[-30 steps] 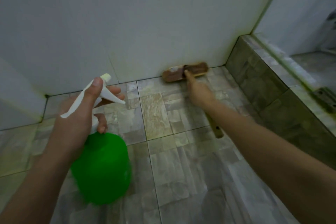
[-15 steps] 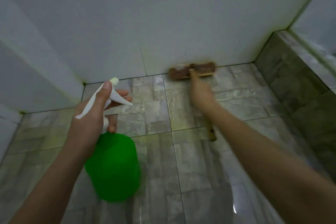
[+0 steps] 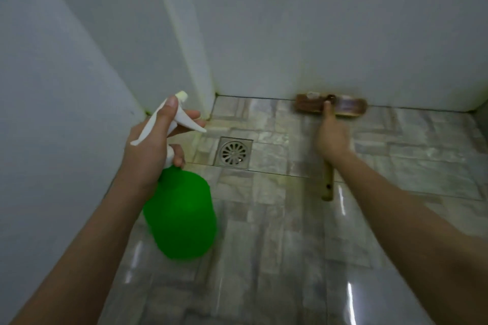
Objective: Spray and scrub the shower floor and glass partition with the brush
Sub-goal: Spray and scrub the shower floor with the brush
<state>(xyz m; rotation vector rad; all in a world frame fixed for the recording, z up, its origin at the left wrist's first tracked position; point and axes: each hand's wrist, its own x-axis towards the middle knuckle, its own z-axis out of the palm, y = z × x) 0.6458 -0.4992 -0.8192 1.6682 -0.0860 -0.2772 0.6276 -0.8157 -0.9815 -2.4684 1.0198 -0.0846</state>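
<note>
My left hand point(image 3: 150, 150) grips the neck and white trigger head of a green spray bottle point(image 3: 182, 216), held above the wet grey tiled shower floor point(image 3: 264, 245). My right hand point(image 3: 333, 137) holds the wooden handle of a scrub brush point(image 3: 330, 105). The brush head lies on the floor right against the base of the white back wall. The handle's free end sticks out below my wrist. No glass partition shows in this view.
A square metal floor drain point(image 3: 233, 152) sits between the two hands. A white wall corner column point(image 3: 184, 47) juts out at the back left, and a white wall point(image 3: 52, 113) runs along the left side.
The view and both hands have shifted left along the back wall, bringing the drain and the corner column into view. The raised tiled ledge on the right has left the frame.
</note>
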